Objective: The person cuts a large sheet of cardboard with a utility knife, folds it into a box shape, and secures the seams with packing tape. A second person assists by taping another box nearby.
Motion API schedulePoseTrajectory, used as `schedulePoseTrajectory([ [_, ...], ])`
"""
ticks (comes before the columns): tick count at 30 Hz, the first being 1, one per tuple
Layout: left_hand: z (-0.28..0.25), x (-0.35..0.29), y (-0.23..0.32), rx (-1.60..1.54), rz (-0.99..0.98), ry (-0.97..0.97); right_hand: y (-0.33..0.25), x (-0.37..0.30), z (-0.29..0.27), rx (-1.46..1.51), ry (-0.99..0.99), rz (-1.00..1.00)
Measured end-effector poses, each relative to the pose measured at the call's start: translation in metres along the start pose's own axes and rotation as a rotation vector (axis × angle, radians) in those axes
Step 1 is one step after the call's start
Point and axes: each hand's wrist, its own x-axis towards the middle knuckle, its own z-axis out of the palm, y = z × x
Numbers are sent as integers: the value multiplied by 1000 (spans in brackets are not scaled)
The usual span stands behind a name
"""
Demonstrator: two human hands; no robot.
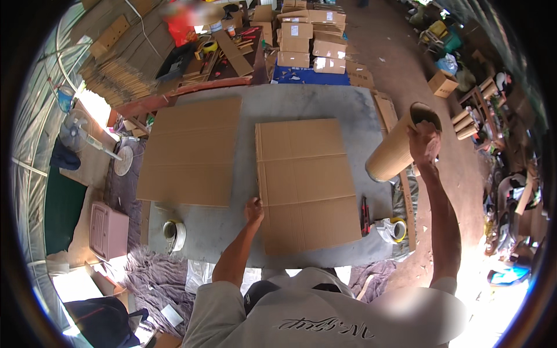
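A folded cardboard sheet (307,185) with crease lines lies on the grey tabletop (246,151) in front of me. At its left edge, my left hand (253,210) is closed on the cardboard, fingers curled at the rim. My right hand (425,142) grips a wide brown cardboard tube (391,151) by the rim of its open upper end. The tube leans at a slant, its lower end over the table's right side. Another flat cardboard sheet (188,153) lies to the left. A red and black utility knife (365,216) rests just right of the creased sheet.
Tape rolls sit near the table's front corners, one at left (174,235), one at right (396,230). Stacked cartons (313,40) stand beyond the far edge, beside a cluttered bench (232,55). A white fan (78,130) and a pink box-shaped item (109,231) are at left.
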Motion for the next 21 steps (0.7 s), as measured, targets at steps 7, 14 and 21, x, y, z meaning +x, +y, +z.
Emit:
schedulePoseTrajectory([
  [7, -36, -33, -28, -15, -42, -133, -136, -11, -10, 325, -279, 244],
  [14, -41, -25, -34, -1039, -596, -8, -109, -131, 153, 1057, -572, 954],
  [21, -34, -8, -11, -939, -187, -318, -56, -246, 242, 1361, -577, 1219],
])
